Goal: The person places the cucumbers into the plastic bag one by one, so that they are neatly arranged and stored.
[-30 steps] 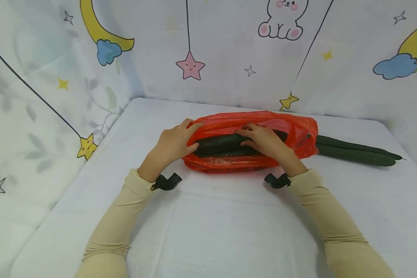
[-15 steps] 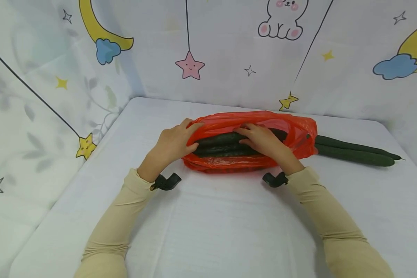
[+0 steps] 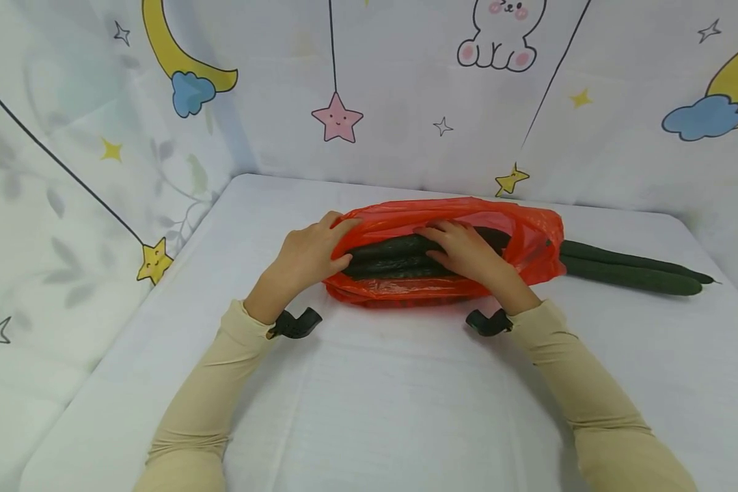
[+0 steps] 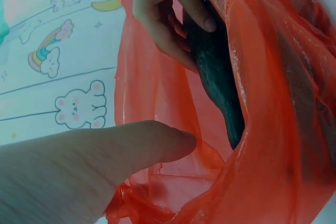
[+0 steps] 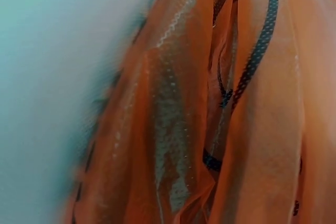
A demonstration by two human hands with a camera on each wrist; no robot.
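A red plastic bag (image 3: pixel 418 292) lies on its side across the table with long dark-green cucumbers (image 3: pixel 389 258) showing through its opening. My left hand (image 3: pixel 307 254) holds the bag's left end, thumb and index finger spread at its edge; the other fingers are hidden. Inside the opening, my right hand (image 3: pixel 467 250) grips a cucumber from above. In the left wrist view, that right hand (image 4: pixel 165 17) has its thumb over the cucumber (image 4: pixel 212 72), while my left thumb (image 4: pixel 152 142) reaches over the bag's mouth. The right wrist view shows bag folds (image 5: pixel 262 129) close up.
Two more cucumbers (image 3: pixel 633 271) lie side by side on the table to the right, their left ends at the bag. A white cloth (image 3: pixel 400 403) covers the table. Behind stands a cloth backdrop (image 3: pixel 400 68) with printed stars, moons and a bear.
Almost nothing moves. My right hand shifts very slightly on the cucumber; the bag and my left hand keep their places.
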